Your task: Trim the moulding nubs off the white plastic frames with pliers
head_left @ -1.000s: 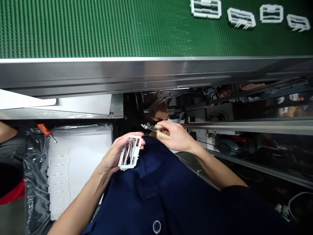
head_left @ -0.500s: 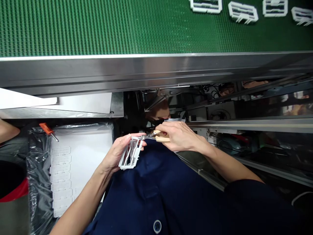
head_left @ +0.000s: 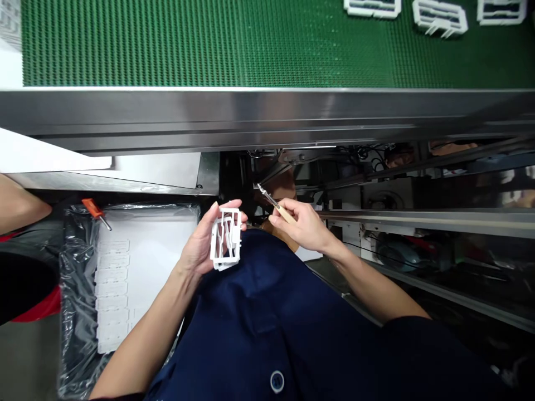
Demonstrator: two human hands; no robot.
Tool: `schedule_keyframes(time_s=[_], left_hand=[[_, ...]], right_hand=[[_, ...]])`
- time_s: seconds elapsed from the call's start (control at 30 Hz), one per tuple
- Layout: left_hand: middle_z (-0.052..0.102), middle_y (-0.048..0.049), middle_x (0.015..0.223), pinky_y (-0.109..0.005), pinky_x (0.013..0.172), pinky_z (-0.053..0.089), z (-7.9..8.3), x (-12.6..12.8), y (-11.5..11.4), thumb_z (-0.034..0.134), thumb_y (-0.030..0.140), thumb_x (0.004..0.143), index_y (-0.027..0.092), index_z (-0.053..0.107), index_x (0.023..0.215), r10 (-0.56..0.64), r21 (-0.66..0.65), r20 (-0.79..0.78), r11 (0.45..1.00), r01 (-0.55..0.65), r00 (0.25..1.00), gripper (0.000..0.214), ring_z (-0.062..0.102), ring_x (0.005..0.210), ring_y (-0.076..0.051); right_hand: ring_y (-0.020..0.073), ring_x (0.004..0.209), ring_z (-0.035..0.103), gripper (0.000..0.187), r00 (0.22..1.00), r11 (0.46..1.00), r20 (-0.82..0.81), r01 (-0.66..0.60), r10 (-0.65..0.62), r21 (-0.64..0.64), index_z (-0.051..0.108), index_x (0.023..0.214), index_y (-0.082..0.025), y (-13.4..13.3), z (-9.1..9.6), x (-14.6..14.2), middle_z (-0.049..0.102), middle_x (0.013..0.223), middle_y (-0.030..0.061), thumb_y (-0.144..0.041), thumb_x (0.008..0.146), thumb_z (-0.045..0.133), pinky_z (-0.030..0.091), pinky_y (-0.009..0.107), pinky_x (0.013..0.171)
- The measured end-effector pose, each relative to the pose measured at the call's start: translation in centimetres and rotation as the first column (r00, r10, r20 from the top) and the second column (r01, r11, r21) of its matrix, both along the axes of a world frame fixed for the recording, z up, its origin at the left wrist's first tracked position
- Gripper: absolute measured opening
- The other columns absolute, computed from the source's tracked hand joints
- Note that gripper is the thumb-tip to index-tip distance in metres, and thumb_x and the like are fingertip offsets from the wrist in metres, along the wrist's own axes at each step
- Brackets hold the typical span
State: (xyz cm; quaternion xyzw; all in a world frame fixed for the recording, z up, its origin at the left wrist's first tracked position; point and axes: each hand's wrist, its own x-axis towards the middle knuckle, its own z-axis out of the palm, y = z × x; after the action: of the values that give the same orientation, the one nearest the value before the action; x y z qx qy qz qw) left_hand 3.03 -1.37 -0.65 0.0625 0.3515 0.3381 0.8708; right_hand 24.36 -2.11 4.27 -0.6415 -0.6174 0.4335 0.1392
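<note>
My left hand (head_left: 201,240) is closed around a white plastic frame (head_left: 225,260) with slotted openings, held upright in front of my dark blue shirt. Fingertips show behind its right edge. To the right, my right hand (head_left: 307,225) grips small nippers (head_left: 285,214) with pale yellow handles. Their metal tip points up and left, apart from the frame. On the green conveyor belt (head_left: 167,44) at the top right lie several similar white frames (head_left: 441,16).
A metal rail (head_left: 209,120) borders the belt. At left stands a box lined with black plastic (head_left: 77,289), holding white sheet and rows of white parts (head_left: 112,295). An orange-handled tool (head_left: 94,209) rests on its edge. Another person's arm (head_left: 25,206) reaches in at far left. Machinery fills the right.
The nippers have come away from the frame's top corner as my right hand drew back. My left hand has raised and turned the frame. Belt frames appear further right.
</note>
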Motion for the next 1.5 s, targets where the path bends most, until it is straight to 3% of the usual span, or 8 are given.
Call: schedule_keyframes(time_s=[0.2, 0.57, 0.73, 0.87, 1.07, 1.17, 1.3, 1.5], left_hand=[[0.071, -0.0044, 0.090, -0.026, 0.067, 0.058, -0.1, 0.4, 1.0, 0.051, 0.039, 0.092, 0.018, 0.063, 0.108, 0.127, 0.004, 0.008, 0.992, -0.128, 0.992, 0.029, 0.068, 0.079, -0.016], [0.069, -0.0127, 0.102, -0.028, 0.067, 0.058, -0.6, 0.8, 1.2, 0.026, 0.058, 0.094, 0.012, 0.065, 0.106, 0.138, -0.008, 0.093, 0.990, -0.138, 0.986, 0.061, 0.066, 0.096, -0.024], [0.068, -0.0149, 0.103, -0.024, 0.063, 0.058, -0.8, 0.7, 1.4, 0.021, 0.055, 0.096, 0.008, 0.064, 0.107, 0.120, -0.017, 0.089, 0.993, -0.119, 0.989, 0.064, 0.065, 0.096, -0.022], [0.069, -0.0130, 0.095, -0.029, 0.073, 0.057, -1.2, 2.0, 1.6, 0.036, 0.050, 0.095, 0.008, 0.065, 0.101, 0.141, -0.096, -0.027, 0.985, -0.143, 0.990, 0.052, 0.068, 0.086, -0.020], [0.068, -0.0068, 0.074, -0.027, 0.062, 0.057, -2.0, 2.8, 0.9, 0.044, 0.045, 0.093, 0.012, 0.066, 0.093, 0.119, -0.173, -0.087, 0.976, -0.133, 0.989, 0.040, 0.067, 0.065, -0.017], [0.067, -0.0072, 0.075, -0.030, 0.053, 0.056, -2.7, 2.5, -0.4, 0.043, 0.047, 0.093, 0.015, 0.065, 0.097, 0.065, -0.247, -0.052, 0.966, -0.076, 0.997, 0.039, 0.066, 0.059, -0.019], [0.064, -0.0050, 0.069, -0.027, 0.054, 0.056, -4.6, 3.3, -1.1, 0.057, 0.023, 0.087, 0.012, 0.064, 0.087, -0.015, -0.329, -0.106, 0.944, -0.021, 0.994, 0.013, 0.063, 0.055, -0.016], [0.060, -0.0040, 0.068, -0.026, 0.054, 0.055, -4.0, 3.9, -0.1, 0.062, 0.023, 0.085, 0.012, 0.061, 0.079, -0.027, -0.269, -0.034, 0.963, 0.016, 0.999, 0.013, 0.061, 0.056, -0.015]], right_hand=[[0.0108, 0.063, 0.053, 0.024, 0.872, 0.965, -0.440, 0.117, -0.213, -0.236, 0.049, 0.081, -0.018, -2.0, -1.7, -3.4, 0.056, 0.072, -0.0018, -0.036, 0.076, 0.065, 0.043, 0.024, 0.062], [0.0080, 0.058, 0.041, 0.020, 0.750, 0.952, -0.593, 0.285, -0.294, -0.111, 0.049, 0.080, -0.018, -1.4, -0.8, -3.0, 0.044, 0.067, -0.0045, -0.024, 0.074, 0.067, 0.035, 0.022, 0.054], [0.0085, 0.055, 0.042, 0.013, 0.895, 0.952, -0.394, 0.278, -0.210, 0.125, 0.048, 0.081, -0.019, -1.6, 0.5, -2.2, 0.045, 0.066, -0.0041, -0.021, 0.077, 0.060, 0.036, 0.022, 0.053], [0.0119, 0.062, 0.050, 0.014, 0.995, 0.922, -0.029, -0.078, 0.096, 0.379, 0.053, 0.088, -0.019, -2.1, -0.5, -4.4, 0.056, 0.073, -0.0005, -0.019, 0.075, 0.055, 0.040, 0.024, 0.062], [0.0162, 0.068, 0.055, 0.018, 0.930, 0.922, 0.179, -0.351, 0.322, 0.164, 0.053, 0.092, -0.021, -2.1, -2.6, -7.1, 0.061, 0.082, 0.0027, -0.030, 0.077, 0.053, 0.039, 0.026, 0.061], [0.0130, 0.063, 0.053, 0.017, 0.950, 0.950, 0.097, -0.305, 0.298, 0.071, 0.050, 0.088, -0.022, -0.9, -0.7, -5.4, 0.058, 0.074, -0.0019, -0.031, 0.075, 0.056, 0.037, 0.023, 0.057], [0.0086, 0.057, 0.046, 0.017, 0.985, 0.984, -0.027, -0.168, 0.169, 0.057, 0.050, 0.087, -0.020, 1.6, 5.9, -1.6, 0.052, 0.068, -0.0040, -0.036, 0.082, 0.054, 0.035, 0.019, 0.052], [0.0103, 0.060, 0.044, 0.016, 0.969, 0.880, 0.243, -0.077, -0.044, 0.468, 0.048, 0.081, -0.018, 10.6, 13.8, 3.5, 0.050, 0.072, -0.0018, -0.033, 0.082, 0.054, 0.035, 0.023, 0.055]])
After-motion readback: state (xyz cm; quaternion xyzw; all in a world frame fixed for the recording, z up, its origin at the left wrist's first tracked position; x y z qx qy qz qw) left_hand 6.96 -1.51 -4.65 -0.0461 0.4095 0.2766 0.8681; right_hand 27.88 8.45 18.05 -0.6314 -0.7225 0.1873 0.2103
